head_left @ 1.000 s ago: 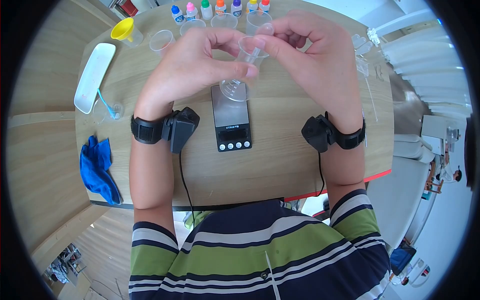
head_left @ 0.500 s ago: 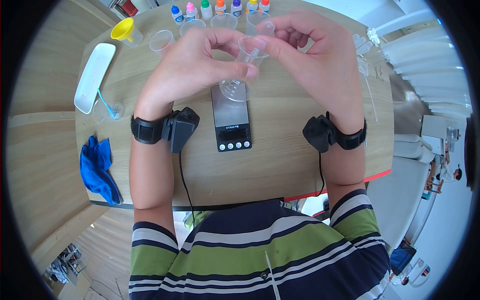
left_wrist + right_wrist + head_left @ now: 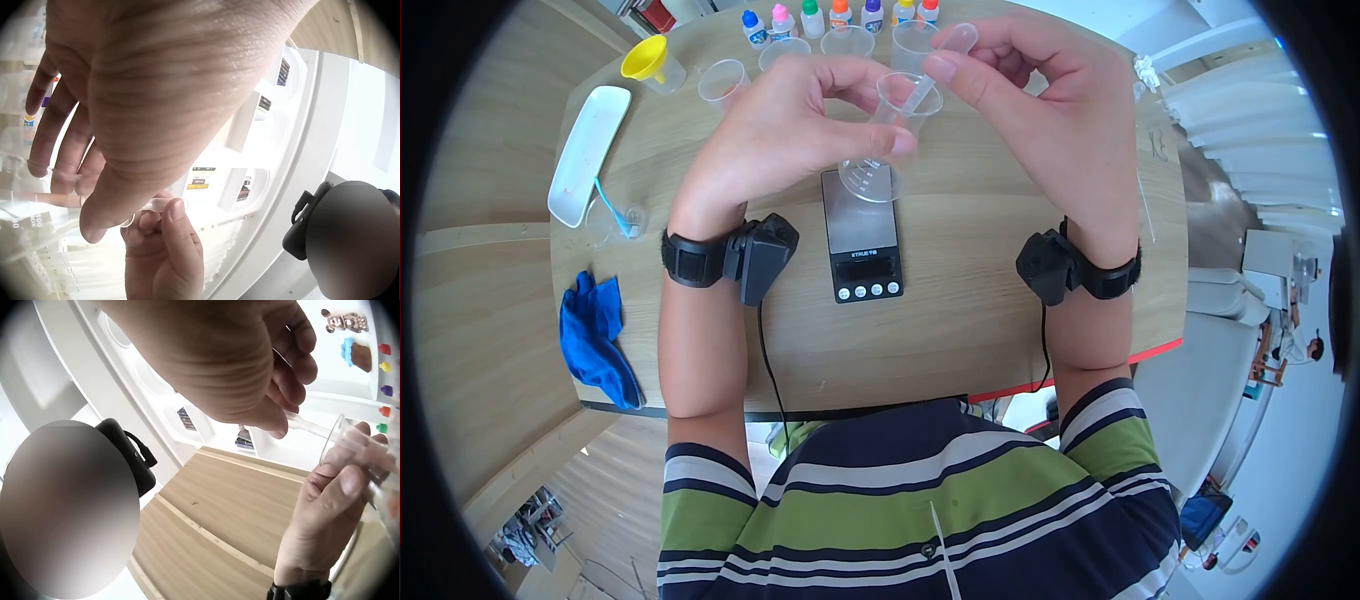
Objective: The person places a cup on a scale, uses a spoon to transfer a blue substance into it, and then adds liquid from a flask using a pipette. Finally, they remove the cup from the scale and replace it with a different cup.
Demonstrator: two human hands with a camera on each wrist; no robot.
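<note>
In the head view my left hand (image 3: pixel 785 125) grips a clear conical flask (image 3: pixel 870 182) with white graduation marks, thumb and fingers round its narrow part. The flask is held above a black kitchen scale (image 3: pixel 862 222) with a silver plate. My right hand (image 3: pixel 1045 125) pinches a clear plastic dropper (image 3: pixel 962 39) between thumb and forefinger near its bulb. The dropper slants down to the left, its stem inside the flask's mouth. From the right wrist view, the dropper (image 3: pixel 307 424) runs from the fingertips into the flask's rim.
Several dropper bottles with coloured caps (image 3: pixel 813 20) line the back edge. Clear cups (image 3: pixel 724 84) stand before them. At left are a cup with a yellow funnel (image 3: pixel 647 60), a white tray (image 3: pixel 590 150), a cup with a blue stick (image 3: pixel 615 222) and a blue cloth (image 3: pixel 600 340).
My right hand has shifted to the right, and the dropper now leans further that way, its bulb farther from the flask. The left hand and flask have stayed in place.
</note>
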